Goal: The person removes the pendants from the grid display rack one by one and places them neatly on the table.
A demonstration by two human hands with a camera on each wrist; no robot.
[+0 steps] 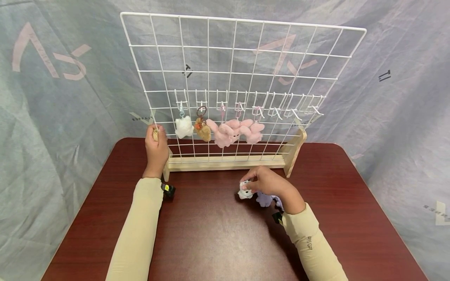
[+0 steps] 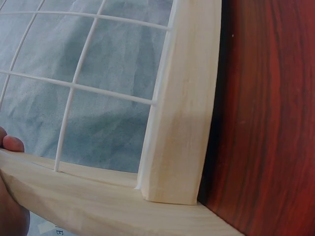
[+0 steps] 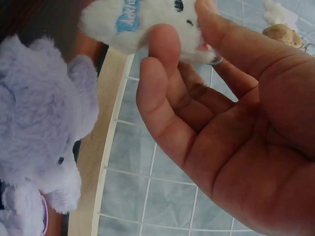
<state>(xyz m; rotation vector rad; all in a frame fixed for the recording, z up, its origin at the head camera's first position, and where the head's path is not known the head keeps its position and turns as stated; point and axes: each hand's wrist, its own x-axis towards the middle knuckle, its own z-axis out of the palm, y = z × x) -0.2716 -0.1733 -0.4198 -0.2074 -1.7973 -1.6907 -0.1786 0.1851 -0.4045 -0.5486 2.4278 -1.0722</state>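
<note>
My left hand [image 1: 156, 152] grips the left wooden upright of a wire-grid display rack; in the left wrist view its fingers wrap round the wooden side piece [image 2: 88, 196]. With thumb and fingers, my right hand [image 1: 270, 184] pinches a small white plush keychain [image 1: 245, 193] in front of the rack's right half. Close up, the white plush [image 3: 106, 22] shows dark eyes and a blue patch with lettering, with a metal ring partly hidden by the hand. Beside and partly under the right hand is a fluffy purple plush [image 1: 264, 200], with more purple behind the wrist.
On the rack's hooks hang a white plush [image 1: 184, 127], a brown plush [image 1: 202, 130] and several pink plushes [image 1: 254, 133]. Bare hooks [image 1: 295, 114] project at the right. The rack's wooden base [image 1: 225, 164] stands on the dark red table [image 1: 207, 234], before a grey cloth.
</note>
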